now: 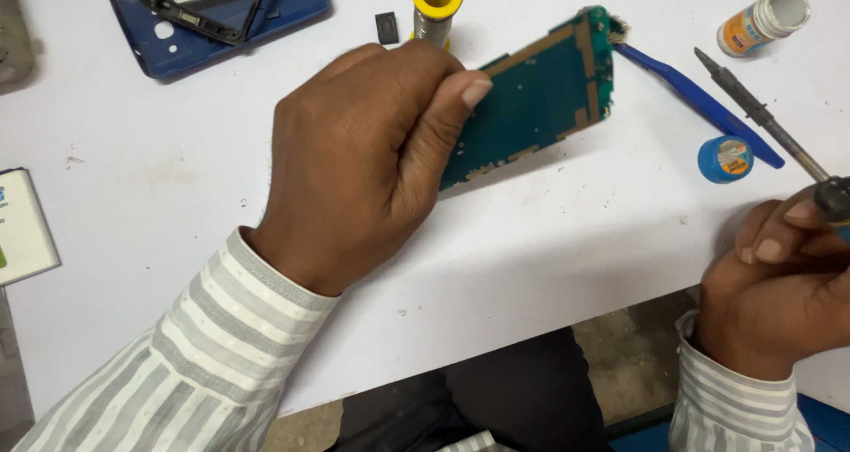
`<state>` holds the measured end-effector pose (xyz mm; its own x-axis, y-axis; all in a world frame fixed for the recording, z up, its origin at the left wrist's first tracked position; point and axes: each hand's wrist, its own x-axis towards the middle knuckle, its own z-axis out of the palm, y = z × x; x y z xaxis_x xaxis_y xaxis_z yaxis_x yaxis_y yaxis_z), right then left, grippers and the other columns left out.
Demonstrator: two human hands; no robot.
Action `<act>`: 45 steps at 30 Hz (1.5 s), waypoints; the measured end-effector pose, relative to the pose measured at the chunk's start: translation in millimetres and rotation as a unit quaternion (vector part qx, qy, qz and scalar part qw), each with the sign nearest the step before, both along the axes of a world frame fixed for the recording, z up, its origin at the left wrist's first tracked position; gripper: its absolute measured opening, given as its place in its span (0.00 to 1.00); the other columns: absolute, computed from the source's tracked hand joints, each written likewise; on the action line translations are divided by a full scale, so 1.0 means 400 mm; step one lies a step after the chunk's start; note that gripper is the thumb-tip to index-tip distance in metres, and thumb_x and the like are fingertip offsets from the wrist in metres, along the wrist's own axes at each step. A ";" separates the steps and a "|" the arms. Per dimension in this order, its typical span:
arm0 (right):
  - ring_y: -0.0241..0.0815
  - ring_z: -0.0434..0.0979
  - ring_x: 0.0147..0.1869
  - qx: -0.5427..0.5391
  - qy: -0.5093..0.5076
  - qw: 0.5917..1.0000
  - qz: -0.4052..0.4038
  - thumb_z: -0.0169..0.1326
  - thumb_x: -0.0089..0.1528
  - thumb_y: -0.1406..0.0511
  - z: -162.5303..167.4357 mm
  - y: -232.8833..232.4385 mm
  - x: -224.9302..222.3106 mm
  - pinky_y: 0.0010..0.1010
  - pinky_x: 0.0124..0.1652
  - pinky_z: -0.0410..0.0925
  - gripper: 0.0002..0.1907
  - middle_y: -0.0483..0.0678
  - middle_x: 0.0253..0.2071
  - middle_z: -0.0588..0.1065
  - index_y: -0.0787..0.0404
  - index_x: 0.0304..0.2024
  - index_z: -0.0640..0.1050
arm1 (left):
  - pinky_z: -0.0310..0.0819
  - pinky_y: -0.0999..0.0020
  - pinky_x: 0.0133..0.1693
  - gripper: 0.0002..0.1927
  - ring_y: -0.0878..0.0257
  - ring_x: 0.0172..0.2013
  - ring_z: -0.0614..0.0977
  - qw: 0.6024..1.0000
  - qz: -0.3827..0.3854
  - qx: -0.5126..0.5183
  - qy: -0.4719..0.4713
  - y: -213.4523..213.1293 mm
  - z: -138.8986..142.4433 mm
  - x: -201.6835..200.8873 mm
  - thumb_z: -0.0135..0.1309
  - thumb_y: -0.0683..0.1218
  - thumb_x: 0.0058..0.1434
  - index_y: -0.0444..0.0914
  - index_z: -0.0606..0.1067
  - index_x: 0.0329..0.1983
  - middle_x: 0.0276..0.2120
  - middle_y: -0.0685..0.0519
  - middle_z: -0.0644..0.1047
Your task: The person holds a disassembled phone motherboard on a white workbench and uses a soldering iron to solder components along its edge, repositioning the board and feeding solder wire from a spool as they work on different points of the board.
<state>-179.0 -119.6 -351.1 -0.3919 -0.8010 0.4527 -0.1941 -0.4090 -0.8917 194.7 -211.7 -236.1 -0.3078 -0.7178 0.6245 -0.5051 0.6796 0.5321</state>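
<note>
**Circuit board held at one end, soldering iron gripped at the other side**

The left hand (367, 164) is closed around one end of a green circuit board (540, 93), the thumb pressed flat along the board's near edge and the other fingers curled out of sight behind it. The board is a thin, flat rectangle with tan copper-coloured strips along its margins; it is held tilted above the white table (549, 239), its free end pointing up and to the right. The right hand (788, 270) is closed on the dark handle of a soldering iron (761, 115), whose slim metal shaft ends in a pointed dark tip well apart from the board.

Just past the board's far end lies one blue plastic brush (699, 102), long and flat, its bristled head touching or hidden behind the board's corner. Between brush and iron shaft sits one small round blue tin (724, 158). One small white jar (763, 16) with an orange label stands open near the top right. One yellow spool of solder wire (436, 5) stands just behind the left hand, with one small black square part (386, 26) beside it. One glossy blue phone back cover (221, 18) with a black frame lying in it is seen at the top left. Both sleeves are striped grey and white, of a woven cloth.
</note>
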 end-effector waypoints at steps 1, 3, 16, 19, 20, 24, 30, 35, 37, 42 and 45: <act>0.33 0.63 0.26 0.001 0.000 1.000 0.000 0.36 0.84 0.59 0.001 -0.001 0.001 0.21 0.30 0.56 0.21 0.47 0.29 0.67 0.64 0.41 0.70 | 0.65 0.66 0.28 0.13 0.61 0.27 0.73 1.000 -0.003 0.000 0.003 -0.001 0.004 -0.001 0.49 0.49 0.80 0.36 0.76 0.42 0.26 0.52 0.73; 0.33 0.64 0.26 0.002 0.001 1.000 0.000 0.36 0.84 0.58 0.001 -0.002 0.003 0.21 0.30 0.57 0.21 0.47 0.29 0.67 0.64 0.41 0.70 | 0.66 0.67 0.29 0.13 0.61 0.28 0.73 1.000 -0.010 0.000 0.009 -0.002 0.008 -0.003 0.50 0.49 0.80 0.36 0.76 0.42 0.27 0.52 0.74; 0.32 0.62 0.26 0.022 0.017 0.999 -0.023 0.37 0.83 0.58 -0.003 -0.005 0.030 0.21 0.30 0.56 0.22 0.46 0.29 0.67 0.64 0.39 0.69 | 0.62 0.69 0.25 0.19 0.69 0.20 0.68 0.957 -0.041 0.238 0.160 -0.008 -0.015 -0.008 0.46 0.51 0.79 0.35 0.74 0.35 0.19 0.54 0.70; 0.33 0.61 0.26 0.031 0.036 0.998 -0.033 0.37 0.85 0.56 -0.006 -0.006 0.037 0.21 0.29 0.55 0.24 0.46 0.27 0.67 0.64 0.38 0.68 | 0.72 0.72 0.27 0.17 0.71 0.22 0.74 0.914 -0.076 0.319 0.240 -0.023 -0.031 -0.009 0.51 0.53 0.75 0.35 0.74 0.37 0.23 0.54 0.75; 0.33 0.61 0.26 0.032 0.038 0.998 -0.034 0.37 0.85 0.56 -0.006 -0.008 0.039 0.21 0.29 0.55 0.24 0.46 0.26 0.67 0.64 0.38 0.69 | 0.77 0.73 0.28 0.16 0.69 0.24 0.78 0.915 -0.086 0.317 0.234 -0.024 -0.036 -0.005 0.54 0.53 0.70 0.35 0.74 0.40 0.26 0.53 0.77; 0.33 0.62 0.25 0.035 0.039 0.998 -0.032 0.36 0.84 0.57 -0.007 -0.016 0.044 0.21 0.30 0.55 0.24 0.46 0.25 0.65 0.64 0.38 0.69 | 0.85 0.69 0.41 0.21 0.64 0.37 0.84 0.895 -0.166 0.334 0.244 -0.028 -0.054 0.003 0.57 0.53 0.66 0.33 0.73 0.53 0.38 0.49 0.81; 0.33 0.61 0.24 0.037 0.054 0.997 -0.039 0.37 0.85 0.55 -0.010 -0.031 0.054 0.20 0.29 0.55 0.25 0.46 0.22 0.64 0.64 0.37 0.68 | 0.85 0.63 0.53 0.27 0.62 0.49 0.86 0.784 -0.256 0.466 0.322 -0.032 -0.066 -0.006 0.47 0.49 0.71 0.34 0.60 0.68 0.51 0.45 0.80; 0.32 0.62 0.23 0.039 0.071 0.996 -0.029 0.36 0.85 0.55 -0.014 -0.038 0.052 0.21 0.29 0.56 0.25 0.45 0.23 0.64 0.63 0.38 0.68 | 0.76 0.63 0.46 0.28 0.62 0.43 0.77 0.882 -0.170 0.366 0.242 -0.020 -0.059 -0.023 0.48 0.52 0.72 0.30 0.61 0.67 0.46 0.47 0.74; 0.33 0.61 0.24 0.037 0.059 0.997 -0.029 0.36 0.85 0.56 -0.019 -0.041 0.049 0.21 0.30 0.55 0.25 0.45 0.23 0.64 0.63 0.38 0.68 | 0.71 0.63 0.41 0.30 0.62 0.40 0.74 0.939 -0.126 0.287 0.140 -0.016 -0.053 -0.026 0.49 0.53 0.68 0.31 0.62 0.67 0.43 0.48 0.72; 0.33 0.60 0.26 0.037 0.041 0.998 -0.031 0.37 0.85 0.57 -0.041 -0.044 0.036 0.21 0.29 0.54 0.24 0.46 0.24 0.64 0.63 0.38 0.68 | 0.62 0.55 0.44 0.38 0.54 0.42 0.72 0.997 -0.051 0.035 -0.056 -0.009 -0.042 -0.033 0.62 0.52 0.52 0.29 0.68 0.63 0.44 0.45 0.71; 0.33 0.60 0.26 0.037 0.039 0.998 -0.030 0.37 0.85 0.57 -0.052 -0.046 0.029 0.21 0.28 0.53 0.24 0.46 0.24 0.64 0.64 0.38 0.68 | 0.61 0.53 0.46 0.40 0.52 0.46 0.72 0.994 -0.048 0.019 -0.099 -0.016 -0.045 -0.037 0.66 0.51 0.49 0.31 0.69 0.64 0.46 0.45 0.71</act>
